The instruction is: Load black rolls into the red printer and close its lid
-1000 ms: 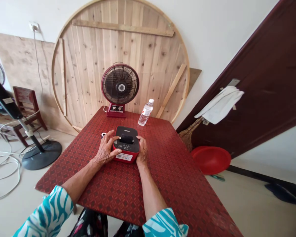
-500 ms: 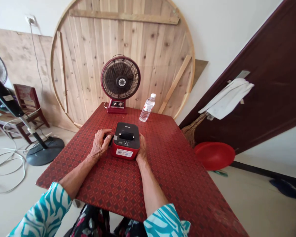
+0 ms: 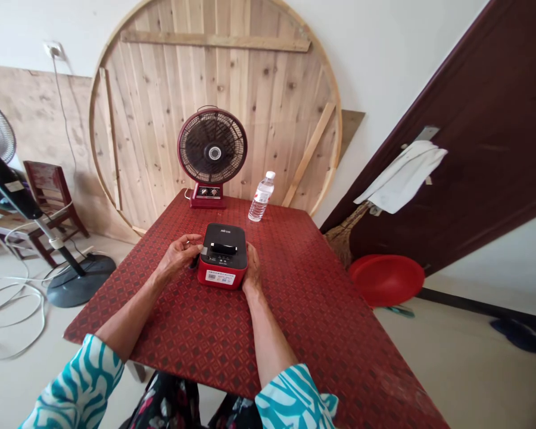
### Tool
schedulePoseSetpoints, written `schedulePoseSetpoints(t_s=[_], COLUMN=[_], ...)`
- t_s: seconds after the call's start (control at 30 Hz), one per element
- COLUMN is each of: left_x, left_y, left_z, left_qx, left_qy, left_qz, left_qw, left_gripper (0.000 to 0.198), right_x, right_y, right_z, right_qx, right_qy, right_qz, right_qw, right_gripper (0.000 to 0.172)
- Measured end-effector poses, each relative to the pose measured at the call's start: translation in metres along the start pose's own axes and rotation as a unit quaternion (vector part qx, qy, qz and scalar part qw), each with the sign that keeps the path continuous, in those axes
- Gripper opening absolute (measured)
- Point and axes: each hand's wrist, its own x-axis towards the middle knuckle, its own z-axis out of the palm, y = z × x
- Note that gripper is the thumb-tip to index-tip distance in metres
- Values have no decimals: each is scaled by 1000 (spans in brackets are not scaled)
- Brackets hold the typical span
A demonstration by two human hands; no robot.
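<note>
Touching: your right hand (image 3: 252, 271), fingers against the right side of the red label printer (image 3: 222, 277), grip unclear
Curling: your left hand (image 3: 177, 255), fingers bent beside a small dark item (image 3: 193, 262), hold unclear
Sitting: printer mid-tabletop (image 3: 295, 310)

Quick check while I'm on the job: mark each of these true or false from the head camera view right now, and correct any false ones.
1. The right hand rests against the right side of the red-and-black boxy device. True.
2. The left hand is gripping the plastic water bottle. False: the left hand is beside the device's left side, and the bottle stands apart from both hands.
3. A red desk fan stands on the table beyond the device. True.
4. The water bottle is lying on its side. False: it stands upright.
5. The round red plastic basin is on the table. False: it is on the floor near the door.
</note>
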Motion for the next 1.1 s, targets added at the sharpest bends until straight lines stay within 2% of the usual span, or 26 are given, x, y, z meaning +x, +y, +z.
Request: schedulePoseSetpoints(t_s=[0.27, 0.43, 0.7, 1.1], left_x=[6, 9, 7, 6], left_y=[22, 27, 28, 22], left_z=[-6, -5, 0, -1], left_qx=[54, 49, 70, 83], left_qy=[-58, -64, -64, -63], left_qz=[-99, -152, -172, -134], left_qw=[992, 985, 981, 986], left_gripper=[48, 45, 30, 37], right_x=[5, 8, 5, 6], right_y=[11, 18, 17, 19], right_z=[1, -1, 0, -1], right_qx=[21, 28, 44, 36], right_qy=[3, 5, 8, 8], right_qz=[-11, -6, -8, -8], right_qw=[1000, 1000, 999, 999], right_gripper=[45, 46, 43, 44])
